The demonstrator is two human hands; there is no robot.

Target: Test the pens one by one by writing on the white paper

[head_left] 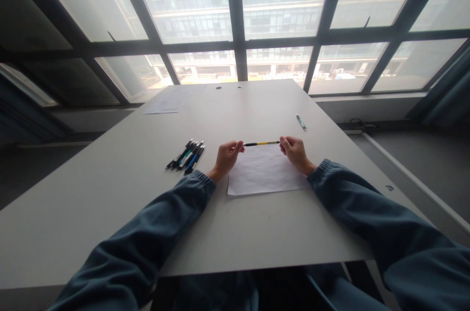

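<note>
A yellow and black pen [262,143] is stretched level between my two hands, above the far part of a white sheet of paper [266,174]. My left hand [228,156] pinches one end between thumb and fingers. At the other end, my right hand [294,152] closes its fingertips on the tip. Left of my left hand lies a bunch of pens [186,155], mostly black, with green, white and blue parts. A single green and dark pen [301,122] rests farther off, beyond my right hand.
The white table [110,213] reaches forward to a wall of windows [279,2]. More papers [169,100] lie at its far left. A round dark cap [218,88] sits near the far edge. Curtains [450,85] hang at the sides.
</note>
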